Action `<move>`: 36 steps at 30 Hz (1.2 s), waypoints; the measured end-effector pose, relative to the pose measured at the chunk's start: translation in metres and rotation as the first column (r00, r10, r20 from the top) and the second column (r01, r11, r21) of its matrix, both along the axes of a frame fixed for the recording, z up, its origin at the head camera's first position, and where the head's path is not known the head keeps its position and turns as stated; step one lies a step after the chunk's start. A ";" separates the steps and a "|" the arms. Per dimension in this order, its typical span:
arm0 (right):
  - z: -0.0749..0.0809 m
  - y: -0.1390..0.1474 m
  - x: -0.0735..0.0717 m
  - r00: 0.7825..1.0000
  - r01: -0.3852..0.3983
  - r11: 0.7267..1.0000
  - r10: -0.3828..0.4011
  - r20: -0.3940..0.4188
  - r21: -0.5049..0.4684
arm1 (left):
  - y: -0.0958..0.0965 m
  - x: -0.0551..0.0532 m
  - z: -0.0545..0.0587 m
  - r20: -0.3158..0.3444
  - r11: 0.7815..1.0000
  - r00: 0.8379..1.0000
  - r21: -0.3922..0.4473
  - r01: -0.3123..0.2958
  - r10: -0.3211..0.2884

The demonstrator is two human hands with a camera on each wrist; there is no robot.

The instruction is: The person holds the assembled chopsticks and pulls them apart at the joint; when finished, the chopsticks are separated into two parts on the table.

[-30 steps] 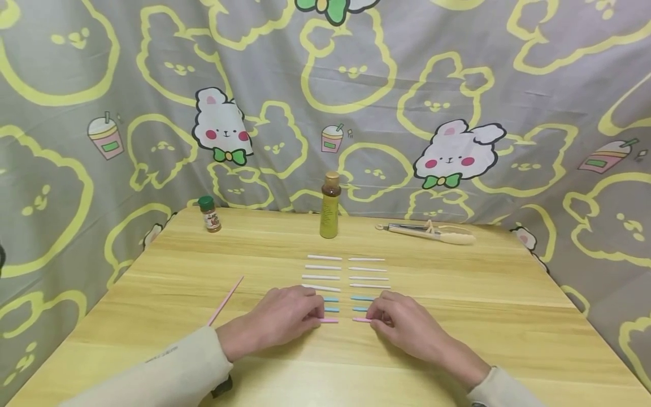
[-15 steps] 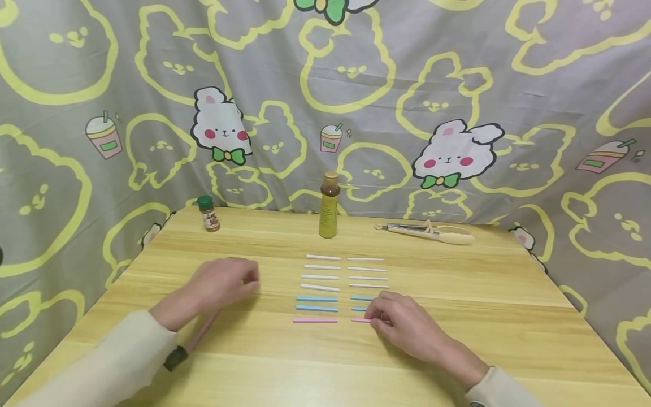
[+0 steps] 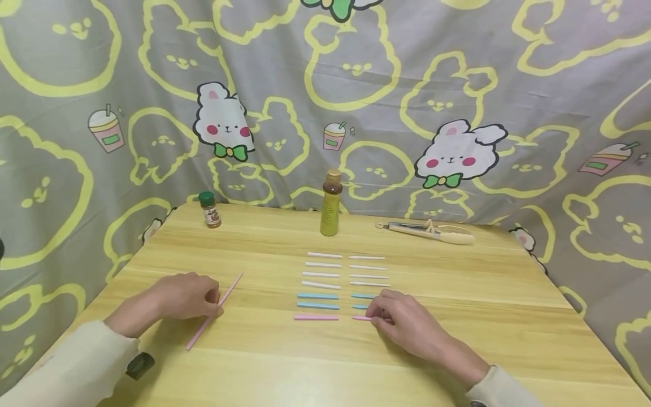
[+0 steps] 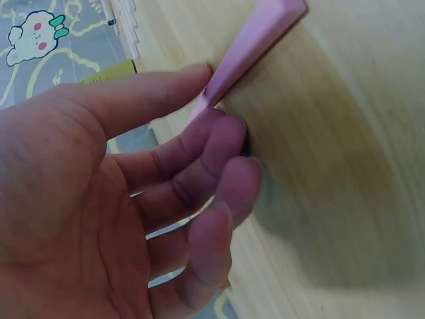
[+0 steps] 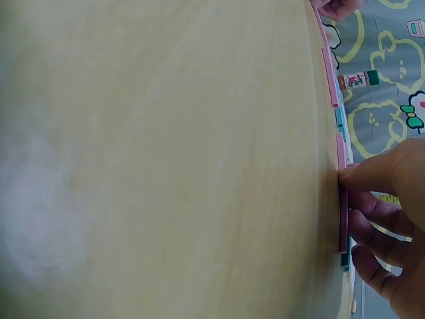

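Observation:
On the table's left, my left hand [image 3: 185, 297] pinches a long pink chopstick [image 3: 198, 334] near its middle, between thumb and index finger. The chopstick slants across the wood; close up in the left wrist view, its thick end [image 4: 265, 33] looks squared. To the right, my right hand [image 3: 407, 325] holds a short pink chopstick piece [image 3: 361, 317], mostly covered by the fingers in the head view. The right wrist view shows the thumb on this pink piece [image 5: 342, 219]. Another short pink piece [image 3: 316, 317] lies untouched at the near end of the left column.
Short blue pieces [image 3: 317, 306] and several white pieces [image 3: 322, 275] lie in two columns. Behind them stand a tall bottle [image 3: 329, 212] and a green-capped seasoning jar [image 3: 211, 212]. Tongs [image 3: 429, 233] lie at the back right, before a patterned curtain [image 3: 285, 62].
My left hand has let go of the short pink piece, moved left and taken hold of the long pink chopstick. The right hand has stayed on its piece.

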State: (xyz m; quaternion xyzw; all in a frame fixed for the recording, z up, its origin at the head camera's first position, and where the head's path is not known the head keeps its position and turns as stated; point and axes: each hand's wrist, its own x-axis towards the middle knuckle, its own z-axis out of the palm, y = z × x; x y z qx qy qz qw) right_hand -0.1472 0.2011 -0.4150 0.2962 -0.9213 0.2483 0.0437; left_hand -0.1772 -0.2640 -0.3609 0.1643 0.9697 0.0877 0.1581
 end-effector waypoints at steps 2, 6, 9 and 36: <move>0.000 -0.001 0.000 1.000 0.002 1.000 -0.002 -0.003 0.004 | 0.000 -0.001 -0.002 0.000 1.000 1.000 0.026 0.005 -0.005; 0.001 -0.002 0.000 1.000 -0.005 1.000 0.005 -0.004 0.003 | 0.003 -0.003 -0.004 -0.022 0.997 1.000 0.074 0.022 -0.020; 0.001 -0.002 0.000 1.000 -0.013 1.000 0.013 -0.001 0.000 | 0.008 -0.006 -0.007 -0.059 0.992 0.997 0.115 0.047 -0.040; 0.024 -0.019 0.003 0.987 -0.025 0.980 0.056 0.154 -0.196 | 0.129 -0.014 -0.017 -0.093 0.777 0.931 0.526 0.346 -0.352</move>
